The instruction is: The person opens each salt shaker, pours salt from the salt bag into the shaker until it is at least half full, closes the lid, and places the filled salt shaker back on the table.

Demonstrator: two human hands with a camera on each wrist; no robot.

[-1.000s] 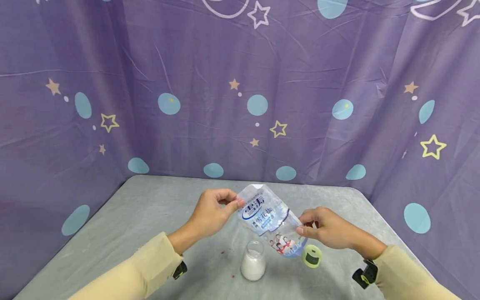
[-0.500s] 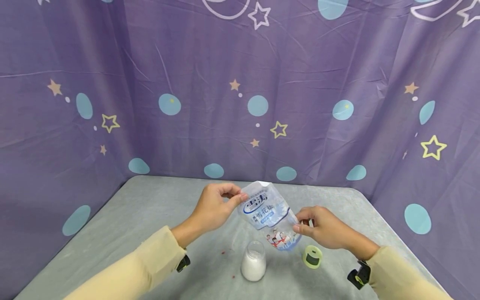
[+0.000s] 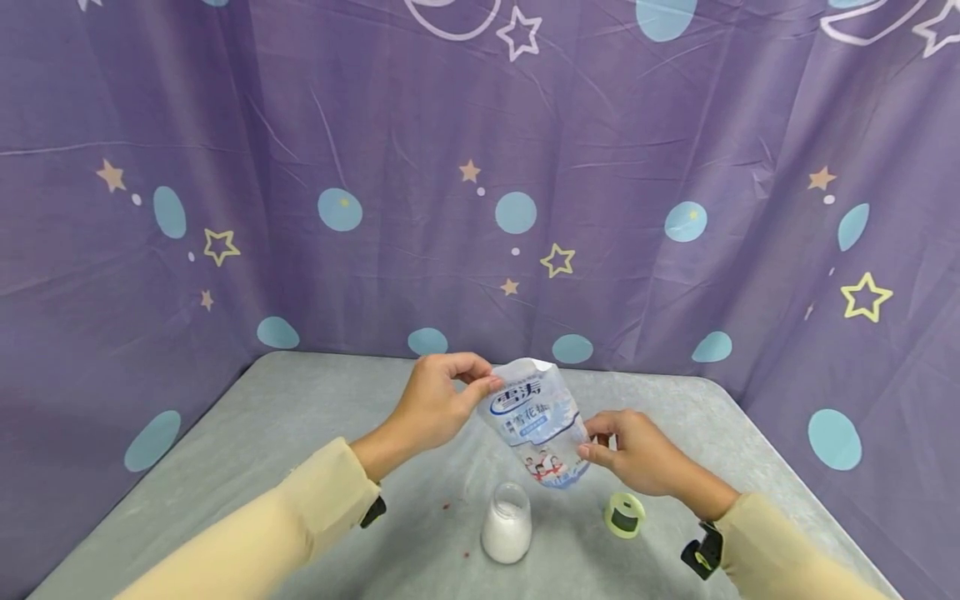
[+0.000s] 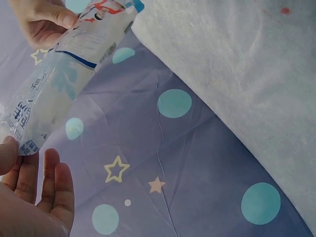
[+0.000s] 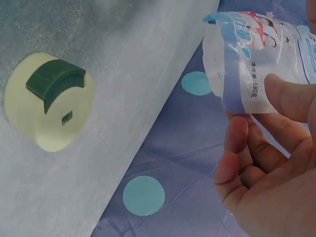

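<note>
A printed plastic salt bag [image 3: 536, 421], white and blue with a cut top edge, is held tilted in the air above the table. My left hand [image 3: 438, 400] pinches its upper left corner between thumb and fingers. Lower on the opposite edge, my right hand [image 3: 633, 450] grips it; the right wrist view shows the thumb [image 5: 289, 96] pressing on the printed face. Below the bag stands an uncapped clear glass jar [image 3: 507, 523], partly filled with white grains. To the jar's right lies a pale green round lid [image 3: 624, 515] with a dark green flap.
The grey table [image 3: 360, 400] has rounded far corners and a few small red specks left of the jar. A purple curtain [image 3: 420, 275] with stars and blue dots hangs behind and along both sides.
Both hands have lifted the bag slightly. The left hand has moved up and right, the right hand left and a little up. Jar and lid have stayed put.
</note>
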